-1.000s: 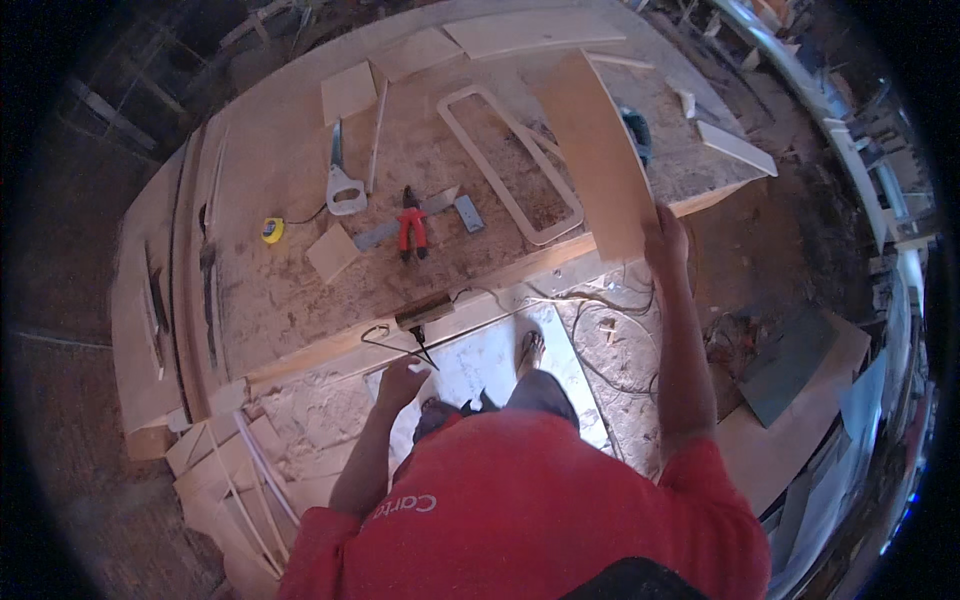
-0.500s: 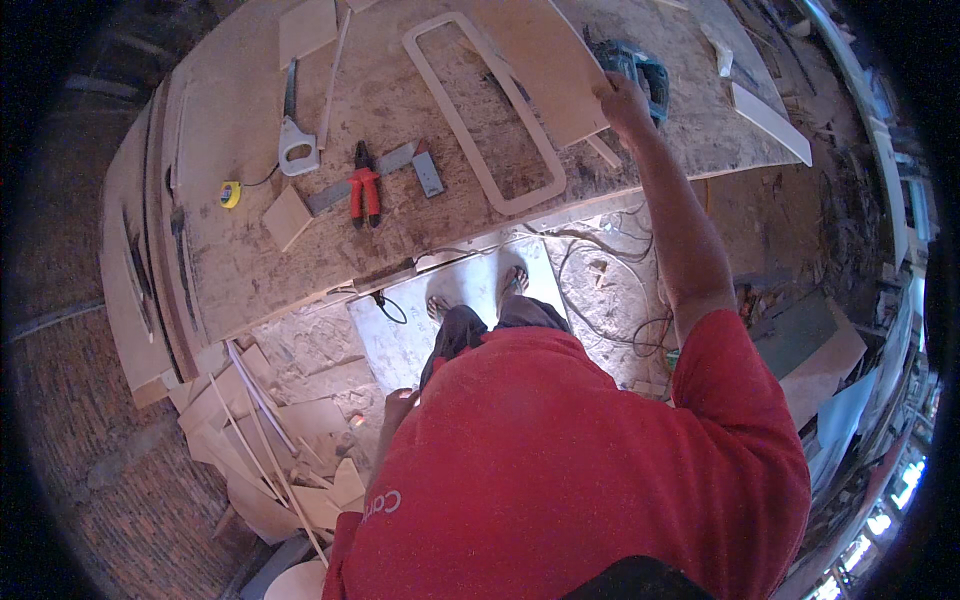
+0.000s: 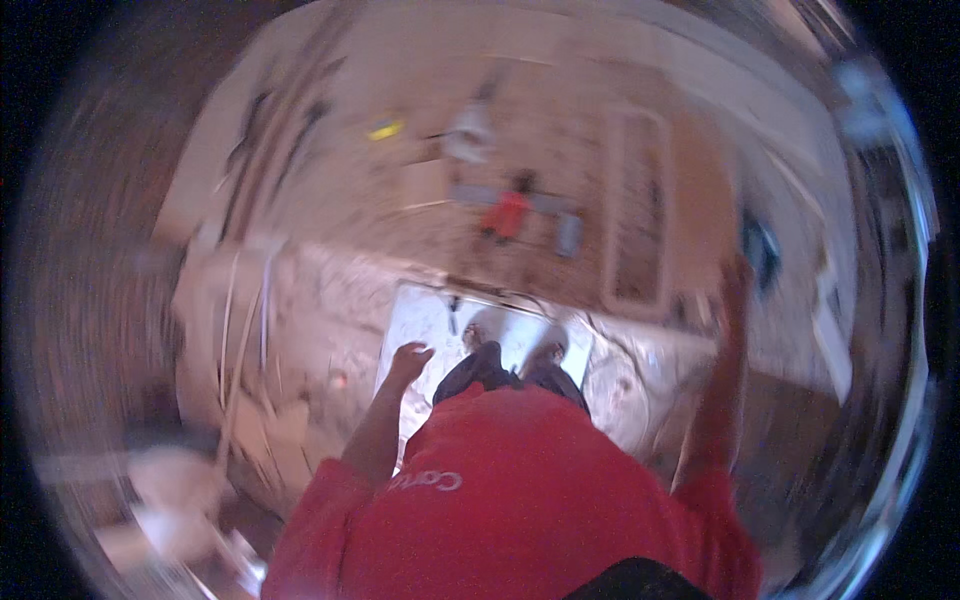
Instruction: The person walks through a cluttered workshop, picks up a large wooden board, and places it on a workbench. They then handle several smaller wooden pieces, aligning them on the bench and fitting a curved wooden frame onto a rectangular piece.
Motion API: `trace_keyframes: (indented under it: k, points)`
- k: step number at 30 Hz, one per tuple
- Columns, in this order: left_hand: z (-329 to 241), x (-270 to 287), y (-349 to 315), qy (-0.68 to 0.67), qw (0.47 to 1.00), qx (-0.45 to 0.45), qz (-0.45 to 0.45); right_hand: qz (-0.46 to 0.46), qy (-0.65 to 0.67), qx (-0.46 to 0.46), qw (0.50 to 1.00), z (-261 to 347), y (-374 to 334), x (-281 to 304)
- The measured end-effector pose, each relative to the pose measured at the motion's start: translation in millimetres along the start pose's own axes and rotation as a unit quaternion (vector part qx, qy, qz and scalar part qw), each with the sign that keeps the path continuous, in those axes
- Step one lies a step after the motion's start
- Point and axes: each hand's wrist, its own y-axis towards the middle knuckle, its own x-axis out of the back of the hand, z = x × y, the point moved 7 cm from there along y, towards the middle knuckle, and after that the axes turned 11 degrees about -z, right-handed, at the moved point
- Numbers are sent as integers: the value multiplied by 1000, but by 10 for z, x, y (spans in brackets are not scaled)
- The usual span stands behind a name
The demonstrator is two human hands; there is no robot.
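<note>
My right hand (image 3: 737, 272) is at the near right corner of a flat brown wooden board (image 3: 703, 190) on the workbench, apparently gripping its edge; motion blurs the fingers. Left of the board lies a rounded rectangular wooden frame (image 3: 615, 215). A teal power tool (image 3: 762, 250) sits just beyond my right hand. My left hand (image 3: 410, 362) hangs empty in front of my body, over the floor, its fingers loosely apart.
On the bench (image 3: 400, 255) are red-handled pliers (image 3: 508, 213), a metal square (image 3: 568, 235), a handsaw (image 3: 468, 135), a yellow tape measure (image 3: 385, 130) and a small wood piece (image 3: 427, 183). Wood offcuts (image 3: 275, 430) and long strips lie on the floor at left.
The view has swung, so the bench appears shifted right and smeared. My left hand has come out from beside my body into plain view. My right hand stays at the board's corner.
</note>
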Motion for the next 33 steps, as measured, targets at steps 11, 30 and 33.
trace_keyframes:
  k: [11, 30, 33]
  points:
    - [882, -1170, -1961, -35, 946, 311, 80, 233, -117, 188, 947, 1494, -1315, -1595]
    - [3690, 473, -3901, -243, 796, 524, -182, 458, -392, 460, 652, 1474, -4891, -4599]
    - [4165, 867, -4425, -218, 749, 569, -259, 461, -494, 405, 616, 1266, -5223, -4915]
